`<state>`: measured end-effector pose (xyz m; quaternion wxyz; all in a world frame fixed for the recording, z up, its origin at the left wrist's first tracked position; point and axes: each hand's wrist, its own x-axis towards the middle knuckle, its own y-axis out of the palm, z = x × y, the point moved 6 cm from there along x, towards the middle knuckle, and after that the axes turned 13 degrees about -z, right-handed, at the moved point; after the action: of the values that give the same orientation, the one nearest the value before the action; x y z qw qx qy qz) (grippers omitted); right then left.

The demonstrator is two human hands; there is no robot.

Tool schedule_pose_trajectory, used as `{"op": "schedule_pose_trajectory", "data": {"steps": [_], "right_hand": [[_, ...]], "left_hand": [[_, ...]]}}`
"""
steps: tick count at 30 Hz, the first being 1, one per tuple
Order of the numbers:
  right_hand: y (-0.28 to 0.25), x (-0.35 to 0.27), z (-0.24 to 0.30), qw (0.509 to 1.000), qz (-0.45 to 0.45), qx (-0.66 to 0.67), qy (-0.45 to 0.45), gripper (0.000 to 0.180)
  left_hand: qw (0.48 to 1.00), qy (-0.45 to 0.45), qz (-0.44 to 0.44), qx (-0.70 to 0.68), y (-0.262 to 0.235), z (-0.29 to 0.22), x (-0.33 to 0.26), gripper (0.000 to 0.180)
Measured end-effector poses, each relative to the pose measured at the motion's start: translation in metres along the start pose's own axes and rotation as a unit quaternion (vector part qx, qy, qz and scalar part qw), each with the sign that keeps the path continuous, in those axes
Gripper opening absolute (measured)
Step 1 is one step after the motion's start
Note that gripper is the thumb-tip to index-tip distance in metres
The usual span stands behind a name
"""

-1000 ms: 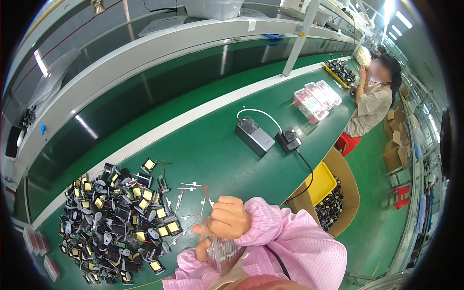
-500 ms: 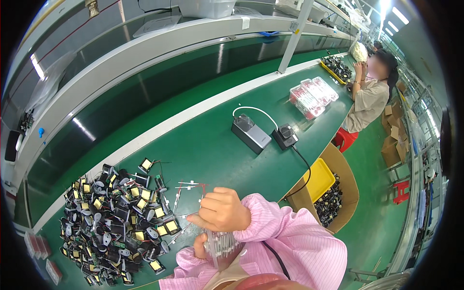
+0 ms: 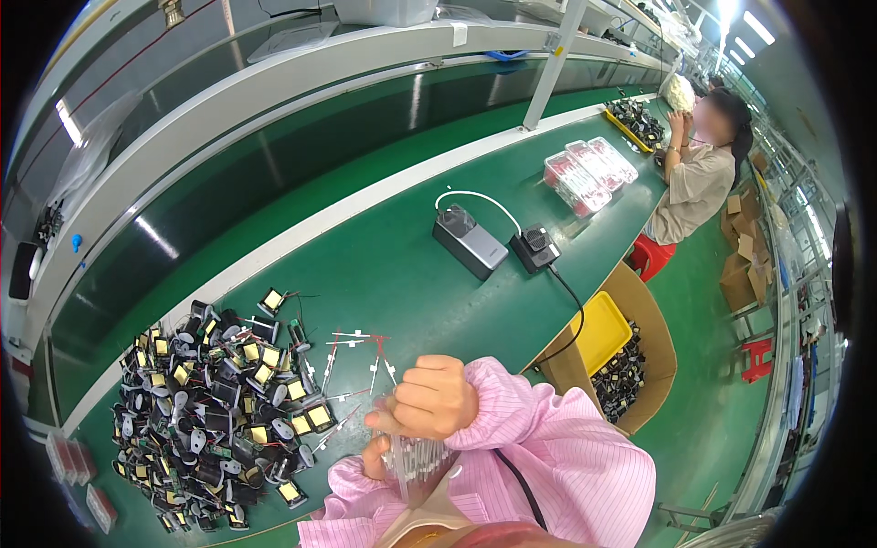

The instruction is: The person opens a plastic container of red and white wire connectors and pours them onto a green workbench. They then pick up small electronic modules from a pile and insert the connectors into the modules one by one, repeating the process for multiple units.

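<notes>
My left hand [image 3: 375, 458] grips a clear plastic box [image 3: 403, 473] close to my body, at the bench's near edge. Inside the box stand many thin pale parts [image 3: 423, 457], seemingly leads. Over the box's top is my right hand [image 3: 433, 398], its fingers curled; what they hold, if anything, is hidden. Just beyond the hands, several thin red-and-white wire leads [image 3: 354, 340] with small white tags lie spread on the green bench. To the left is a big heap of small black electronic assemblies [image 3: 217, 416] with yellow pads and grey oval pieces.
A grey power bank [image 3: 469, 241] and a black adapter [image 3: 535, 247] with cables lie farther along the green bench [image 3: 384, 265]. Clear boxes [image 3: 589, 173] stand beyond. A carton [image 3: 660, 384] with a yellow tray is at right. A co-worker [image 3: 699, 178] sits at the far end.
My right hand has drawn in from the leads on the bench to the box top, its thumb less stretched to the left. My left hand still holds the box.
</notes>
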<state>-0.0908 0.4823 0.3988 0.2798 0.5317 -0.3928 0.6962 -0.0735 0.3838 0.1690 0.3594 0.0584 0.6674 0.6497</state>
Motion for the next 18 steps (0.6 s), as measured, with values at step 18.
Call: {"op": "schedule_pose_trajectory", "data": {"steps": [18], "right_hand": [[-0.001,-0.022,-0.029,0.98,0.104,-0.063,0.156,0.021]], "left_hand": [[0.951,-0.215,0.092,0.2,0.063,-0.005,-0.016,0.058]]}}
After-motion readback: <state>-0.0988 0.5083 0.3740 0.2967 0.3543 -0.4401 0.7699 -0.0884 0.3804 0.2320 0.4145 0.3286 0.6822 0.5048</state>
